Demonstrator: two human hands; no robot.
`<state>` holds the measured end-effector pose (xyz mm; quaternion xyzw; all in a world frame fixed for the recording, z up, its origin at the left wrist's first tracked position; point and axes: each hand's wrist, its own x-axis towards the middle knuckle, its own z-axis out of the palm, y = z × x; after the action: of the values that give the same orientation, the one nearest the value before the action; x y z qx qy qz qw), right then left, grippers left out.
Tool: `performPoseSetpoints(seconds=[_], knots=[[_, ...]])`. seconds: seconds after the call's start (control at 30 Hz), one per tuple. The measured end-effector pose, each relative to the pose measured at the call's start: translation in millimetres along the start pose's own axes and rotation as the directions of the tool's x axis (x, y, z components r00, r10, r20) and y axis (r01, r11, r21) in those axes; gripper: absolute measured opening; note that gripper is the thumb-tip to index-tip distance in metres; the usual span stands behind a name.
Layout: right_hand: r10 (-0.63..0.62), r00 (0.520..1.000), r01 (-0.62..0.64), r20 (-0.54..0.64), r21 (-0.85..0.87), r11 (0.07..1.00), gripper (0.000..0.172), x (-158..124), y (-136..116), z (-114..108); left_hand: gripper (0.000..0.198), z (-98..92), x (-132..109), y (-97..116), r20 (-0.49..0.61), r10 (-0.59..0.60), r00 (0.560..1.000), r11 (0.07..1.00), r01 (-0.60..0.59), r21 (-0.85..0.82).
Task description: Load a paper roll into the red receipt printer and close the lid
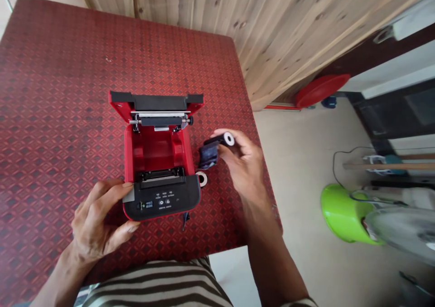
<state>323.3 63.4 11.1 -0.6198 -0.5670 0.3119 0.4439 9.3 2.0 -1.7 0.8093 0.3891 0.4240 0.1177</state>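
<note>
A small red and black receipt printer (163, 198) sits on the table with its lid (156, 102) raised. Its red roll compartment (158, 148) shows bare. My left hand (97, 221) grips the printer's left front corner, index finger on top and thumb by the front edge. To the right of the printer, my right hand (243, 157) holds a small paper roll (224, 139) between thumb and fingers. This roll has a dark outside, a white ring-shaped end and a loose, crinkled dark tail (208, 155). Against the printer's right side lies a second roll (202, 179), partly hidden.
The table (61, 85) has a red patterned top, with its right edge just past my right hand. A wood-plank wall (190, 7) stands behind it. On the floor to the right are a green bucket (340, 211), a fan (404, 230) and a red basin (321, 90).
</note>
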Motion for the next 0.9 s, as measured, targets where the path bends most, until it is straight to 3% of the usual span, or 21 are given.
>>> performPoseSetpoints(seconds=[0.1, 0.2, 0.33, 0.47, 0.53, 0.63, 0.77, 0.9], knots=[[-0.079, 0.996, 0.076, 0.036, 0.076, 0.994, 0.026, -6, -30, -16, 0.057, -0.5, 0, 1, 0.005, -0.011, 1.000, 1.000, 0.011, 0.008], [-0.163, 0.971, 0.142, 0.177, 0.125, 0.982, 0.030, -12, -61, -22, 0.056, -0.4, -2, 3, 0.014, -0.021, 1.000, 0.999, 0.021, 0.025], [-0.200, 0.924, 0.116, 0.325, 0.260, 0.959, 0.036, -20, -87, -14, 0.053, -0.4, -4, 5, 0.033, -0.057, 0.998, 0.998, 0.056, 0.028], [-0.154, 0.915, 0.051, 0.373, 0.271, 0.961, 0.044, -24, -97, -3, 0.051, -1.5, -7, 5, 0.055, -0.074, 0.996, 0.997, 0.074, 0.004], [-0.152, 0.905, 0.060, 0.397, 0.234, 0.970, 0.042, -23, -100, 1, 0.049, -2.4, -8, 6, 0.057, -0.088, 0.994, 0.996, 0.089, -0.011], [-0.234, 0.864, 0.228, 0.446, 0.069, 0.971, 0.038, -18, -105, 5, 0.046, -4.1, -8, 8, 0.070, -0.115, 0.991, 0.993, 0.116, -0.009], [-0.358, 0.786, 0.502, 0.504, -0.183, 0.845, 0.027, -10, -111, 18, 0.042, -5.9, -7, 11, 0.095, -0.147, 0.985, 0.989, 0.145, 0.023], [-0.367, 0.726, 0.617, 0.582, -0.316, 0.721, 0.024, -5, -111, 34, 0.040, -7.1, -5, 13, 0.086, -0.128, 0.988, 0.991, 0.125, 0.049]])
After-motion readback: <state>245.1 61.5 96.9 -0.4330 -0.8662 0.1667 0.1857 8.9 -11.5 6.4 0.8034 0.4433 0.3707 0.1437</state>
